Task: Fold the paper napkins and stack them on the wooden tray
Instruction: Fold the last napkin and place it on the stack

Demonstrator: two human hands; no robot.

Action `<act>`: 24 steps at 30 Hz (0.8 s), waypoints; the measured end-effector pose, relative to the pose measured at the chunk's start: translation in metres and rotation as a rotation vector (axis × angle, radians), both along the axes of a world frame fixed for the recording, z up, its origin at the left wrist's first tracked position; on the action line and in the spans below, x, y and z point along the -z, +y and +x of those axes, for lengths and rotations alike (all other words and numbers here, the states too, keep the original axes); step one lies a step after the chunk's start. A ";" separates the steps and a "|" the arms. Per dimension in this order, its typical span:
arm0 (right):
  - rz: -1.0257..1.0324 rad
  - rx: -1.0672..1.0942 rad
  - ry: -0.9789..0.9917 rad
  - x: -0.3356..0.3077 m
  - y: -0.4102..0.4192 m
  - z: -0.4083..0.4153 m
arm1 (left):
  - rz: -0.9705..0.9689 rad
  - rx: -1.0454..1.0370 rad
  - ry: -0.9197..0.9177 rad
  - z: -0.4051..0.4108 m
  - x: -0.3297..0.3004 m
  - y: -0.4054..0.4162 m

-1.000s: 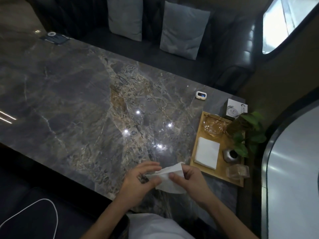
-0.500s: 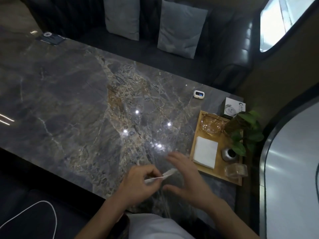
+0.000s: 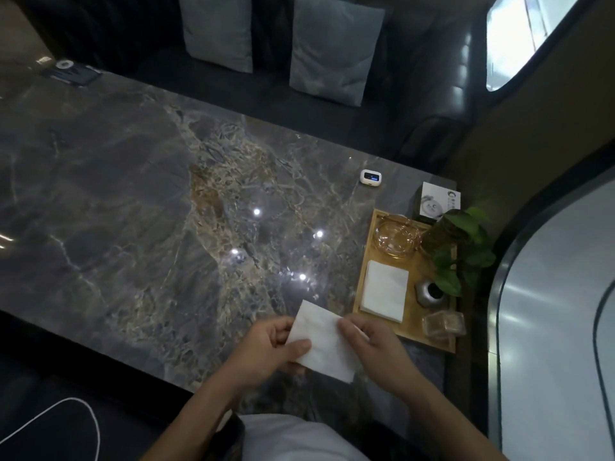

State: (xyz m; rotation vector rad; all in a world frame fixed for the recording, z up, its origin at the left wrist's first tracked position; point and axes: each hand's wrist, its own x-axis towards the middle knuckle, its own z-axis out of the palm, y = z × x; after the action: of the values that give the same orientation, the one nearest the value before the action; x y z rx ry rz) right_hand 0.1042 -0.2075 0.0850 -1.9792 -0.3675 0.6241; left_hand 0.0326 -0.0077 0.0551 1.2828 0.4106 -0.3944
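Note:
A white paper napkin is held flat above the near edge of the marble table, folded into a rough rectangle. My left hand pinches its left edge with the thumb on top. My right hand grips its right edge. To the right lies the wooden tray, and a folded white napkin rests flat in its near left part.
On the tray also stand a glass bowl, a small silver pot, a clear glass box and a green plant. A white box and a small white device sit beyond it. A dark sofa with cushions lies behind the table.
The napkin was crumpled between both hands, then held edge-on by the left hand alone. Now it lies spread flat and both hands hold its sides.

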 end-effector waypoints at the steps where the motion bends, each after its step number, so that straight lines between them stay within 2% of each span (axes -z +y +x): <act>1: 0.000 0.028 0.016 0.002 -0.002 0.001 | 0.009 0.006 0.015 0.002 0.001 -0.002; 12: 0.033 0.231 0.137 -0.001 -0.027 0.013 | 0.188 -0.077 0.031 0.047 -0.001 -0.010; 17: 0.035 0.314 0.166 0.001 -0.037 0.022 | 0.195 -0.122 0.051 0.074 -0.002 -0.021; 24: 0.073 0.593 0.282 0.007 -0.053 0.026 | 0.257 0.005 0.045 0.119 0.001 -0.040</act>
State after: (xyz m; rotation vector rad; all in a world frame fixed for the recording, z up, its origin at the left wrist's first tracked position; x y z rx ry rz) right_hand 0.1305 -0.2610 0.0777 -1.7744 0.3569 0.4815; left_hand 0.1516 -0.0481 0.0542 1.5269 0.5085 -0.3835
